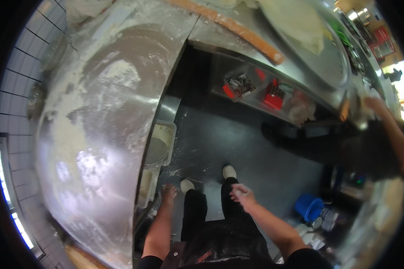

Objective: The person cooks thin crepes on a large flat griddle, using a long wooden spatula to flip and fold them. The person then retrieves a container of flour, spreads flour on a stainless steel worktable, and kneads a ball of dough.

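Note:
My left hand hangs beside the steel worktable, near the flour-dusted bins below its edge. It is blurred, and I cannot make out anything in it. In front of my right thigh is my right hand, its fingers curled and whitened as if with flour. No object shows in it, though the inside of the palm is hidden. White flour is spread in patches and streaks over the worktable. Under that table stands a pale bin with a round sieve or pan on it.
A wooden rolling pin lies on the far counter, left of a large round metal tray with pale dough or cloth. Below are a container of metal pieces and a red holder. A co-worker's arm and blue bucket are right.

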The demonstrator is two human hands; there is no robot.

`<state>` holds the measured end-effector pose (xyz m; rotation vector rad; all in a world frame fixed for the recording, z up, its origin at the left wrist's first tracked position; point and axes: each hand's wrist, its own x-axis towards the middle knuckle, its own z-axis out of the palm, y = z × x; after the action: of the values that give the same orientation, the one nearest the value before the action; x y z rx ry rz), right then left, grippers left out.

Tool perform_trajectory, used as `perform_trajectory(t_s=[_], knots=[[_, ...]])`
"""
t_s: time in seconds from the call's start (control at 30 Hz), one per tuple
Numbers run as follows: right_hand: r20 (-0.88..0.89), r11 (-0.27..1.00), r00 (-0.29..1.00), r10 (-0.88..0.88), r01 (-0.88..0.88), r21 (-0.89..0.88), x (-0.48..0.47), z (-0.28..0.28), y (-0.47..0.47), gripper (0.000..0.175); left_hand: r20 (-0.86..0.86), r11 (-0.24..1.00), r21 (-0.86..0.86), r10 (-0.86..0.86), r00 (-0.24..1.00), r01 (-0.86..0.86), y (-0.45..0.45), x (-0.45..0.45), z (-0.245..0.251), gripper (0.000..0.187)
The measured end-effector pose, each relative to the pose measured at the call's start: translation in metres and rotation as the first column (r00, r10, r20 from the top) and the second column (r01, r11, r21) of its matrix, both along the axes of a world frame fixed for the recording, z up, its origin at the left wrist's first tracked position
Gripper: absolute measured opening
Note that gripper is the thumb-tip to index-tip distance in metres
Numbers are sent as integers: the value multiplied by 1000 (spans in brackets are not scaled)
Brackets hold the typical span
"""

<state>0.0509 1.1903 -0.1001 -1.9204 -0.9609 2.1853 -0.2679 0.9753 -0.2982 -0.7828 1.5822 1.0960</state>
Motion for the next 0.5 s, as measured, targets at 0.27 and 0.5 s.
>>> perform_trajectory(t_s=[0.27,0.5], knots=[[-146,936,983,115,-156,-316,-32,-91,-25,27,-112,978,127,181,977,-166,86,-59,-95,54],[-14,944,994,105,-104,-313,-4,-136,-10,24,-312,930,122,368,876,-347,98,-64,-120,45]])
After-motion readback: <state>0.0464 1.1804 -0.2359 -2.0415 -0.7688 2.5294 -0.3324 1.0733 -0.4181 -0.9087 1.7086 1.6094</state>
